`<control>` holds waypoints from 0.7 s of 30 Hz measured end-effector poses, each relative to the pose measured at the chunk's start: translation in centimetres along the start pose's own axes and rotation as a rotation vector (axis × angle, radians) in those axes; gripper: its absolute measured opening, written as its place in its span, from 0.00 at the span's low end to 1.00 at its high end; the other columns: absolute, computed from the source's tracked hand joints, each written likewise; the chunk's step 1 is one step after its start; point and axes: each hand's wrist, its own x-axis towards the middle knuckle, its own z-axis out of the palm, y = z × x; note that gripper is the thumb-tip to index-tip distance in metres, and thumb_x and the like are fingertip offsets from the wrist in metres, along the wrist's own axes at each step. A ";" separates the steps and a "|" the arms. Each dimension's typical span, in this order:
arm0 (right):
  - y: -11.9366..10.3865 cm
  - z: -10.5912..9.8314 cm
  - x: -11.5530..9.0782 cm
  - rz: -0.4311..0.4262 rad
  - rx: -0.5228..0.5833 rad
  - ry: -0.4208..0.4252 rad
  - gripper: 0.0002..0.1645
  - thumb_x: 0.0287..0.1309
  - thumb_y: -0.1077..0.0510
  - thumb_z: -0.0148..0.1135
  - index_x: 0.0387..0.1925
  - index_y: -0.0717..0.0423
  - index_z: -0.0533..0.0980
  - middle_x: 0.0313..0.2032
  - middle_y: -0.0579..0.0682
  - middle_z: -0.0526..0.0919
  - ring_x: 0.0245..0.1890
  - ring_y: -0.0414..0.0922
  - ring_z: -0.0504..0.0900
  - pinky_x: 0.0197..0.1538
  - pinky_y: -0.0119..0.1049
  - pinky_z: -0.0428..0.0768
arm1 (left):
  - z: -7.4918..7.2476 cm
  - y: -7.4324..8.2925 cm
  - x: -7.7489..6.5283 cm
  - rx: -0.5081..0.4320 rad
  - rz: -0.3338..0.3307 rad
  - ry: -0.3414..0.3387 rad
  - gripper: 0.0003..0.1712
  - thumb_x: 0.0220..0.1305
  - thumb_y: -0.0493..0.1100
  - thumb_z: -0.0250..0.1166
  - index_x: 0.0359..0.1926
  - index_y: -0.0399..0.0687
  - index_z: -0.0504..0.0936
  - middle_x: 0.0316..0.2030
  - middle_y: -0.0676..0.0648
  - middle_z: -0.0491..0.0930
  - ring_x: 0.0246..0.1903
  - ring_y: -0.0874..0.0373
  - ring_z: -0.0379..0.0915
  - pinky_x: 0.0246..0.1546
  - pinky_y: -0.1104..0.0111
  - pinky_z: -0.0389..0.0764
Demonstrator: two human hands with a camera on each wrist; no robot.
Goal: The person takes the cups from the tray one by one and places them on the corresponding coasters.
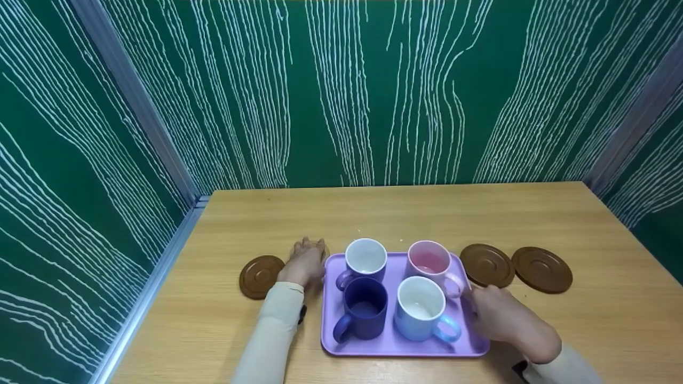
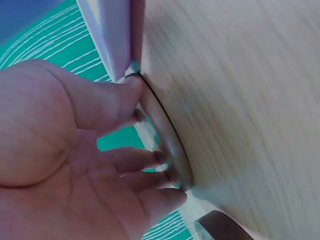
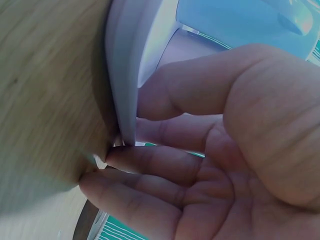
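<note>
1. One brown disc [image 1: 260, 276] is lying on the bench [image 1: 213, 320].
2. The left hand [image 1: 305, 264] is gripping a second disc [image 2: 167, 134] by its rim, beside the tray.
3. The tray [image 1: 391, 341] is carrying four mugs: lilac [image 1: 366, 259], dark blue [image 1: 365, 308], light blue [image 1: 420, 309], pink [image 1: 428, 261].
4. The right hand [image 1: 504, 314] is touching the tray's right rim; whether it is clamping cannot be told.
5. Two more brown discs [image 1: 486, 265] are lying rightward.

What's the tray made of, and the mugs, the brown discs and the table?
Tray: probably plastic, satin, with one even purple and a smooth rounded rim.
Mugs: likely glazed ceramic; they look smooth and catch the light.
Discs: wood or plastic, I can't tell; brown, ringed, with a soft shine.
Table: smooth wood or a wood-look top; fine grain shows.
</note>
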 end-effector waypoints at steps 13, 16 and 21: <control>0.0 -0.2 0.1 0.035 0.008 -0.021 0.13 0.43 0.70 0.67 0.22 0.51 0.72 0.18 0.43 0.70 0.19 0.41 0.68 0.21 0.36 0.70 | -0.1 -0.2 1.8 -0.049 0.012 0.123 0.34 0.71 0.42 0.65 0.75 0.39 0.69 0.74 0.25 0.60 0.75 0.31 0.54 0.74 0.46 0.62; 0.0 -0.1 0.1 0.029 -0.007 -0.008 0.13 0.43 0.70 0.67 0.22 0.52 0.73 0.18 0.43 0.70 0.19 0.41 0.68 0.21 0.37 0.71 | -0.2 -0.1 2.2 -0.037 0.003 0.124 0.33 0.70 0.42 0.66 0.73 0.40 0.71 0.73 0.25 0.62 0.74 0.32 0.56 0.73 0.46 0.65; 0.1 0.1 0.1 -0.001 -0.023 0.017 0.11 0.44 0.69 0.69 0.26 0.53 0.77 0.18 0.43 0.72 0.19 0.40 0.70 0.22 0.37 0.73 | -0.3 0.2 2.7 -0.044 -0.019 0.123 0.31 0.70 0.41 0.65 0.71 0.41 0.74 0.73 0.27 0.63 0.75 0.33 0.56 0.74 0.46 0.63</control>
